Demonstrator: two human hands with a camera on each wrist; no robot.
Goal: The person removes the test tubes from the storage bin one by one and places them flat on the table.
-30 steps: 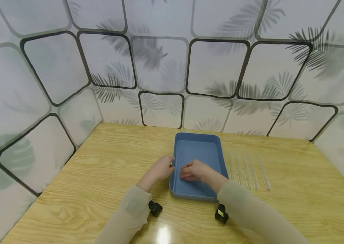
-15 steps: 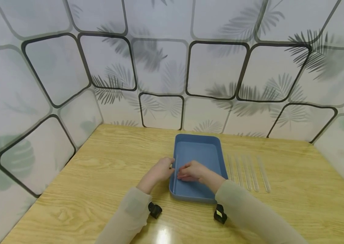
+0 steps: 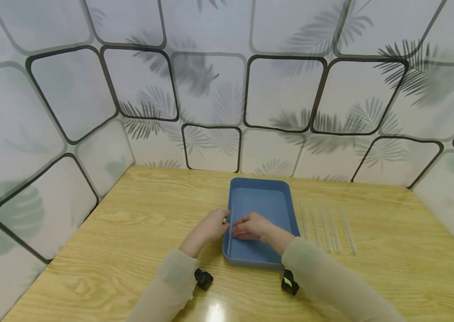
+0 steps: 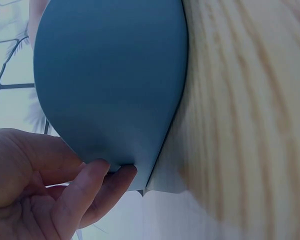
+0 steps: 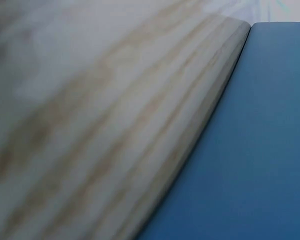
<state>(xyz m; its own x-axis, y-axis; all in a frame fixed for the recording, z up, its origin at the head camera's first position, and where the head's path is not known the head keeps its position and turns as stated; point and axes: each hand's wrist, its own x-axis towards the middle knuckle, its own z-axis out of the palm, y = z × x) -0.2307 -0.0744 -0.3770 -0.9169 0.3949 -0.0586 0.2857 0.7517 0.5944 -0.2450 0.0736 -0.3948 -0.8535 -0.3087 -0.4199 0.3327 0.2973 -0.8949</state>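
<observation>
A blue tray (image 3: 261, 201) stands on the wooden table, and a slim clear tube (image 3: 231, 239) lies inside along its left wall. My left hand (image 3: 210, 226) grips that left wall. In the left wrist view, bent fingers (image 4: 92, 180) press the tray's outer side, and one reaches behind its edge. My right hand (image 3: 253, 227) is low inside the tray, fingers loosely bent, with the fingertips right beside the tube. The right wrist view shows the tray's outer side (image 5: 245, 130) and the table, but not the hand.
Several clear tubes (image 3: 333, 230) lie roughly parallel on the table (image 3: 150, 223), just right of the tray. Patterned curtains (image 3: 211, 103) enclose the table at the back and sides. Black wrist devices (image 3: 203, 279) hang under both sleeves.
My right hand has shifted slightly left inside the tray, closing the gap to the clear tube. The left hand stays at the left wall, and the tray has not visibly moved.
</observation>
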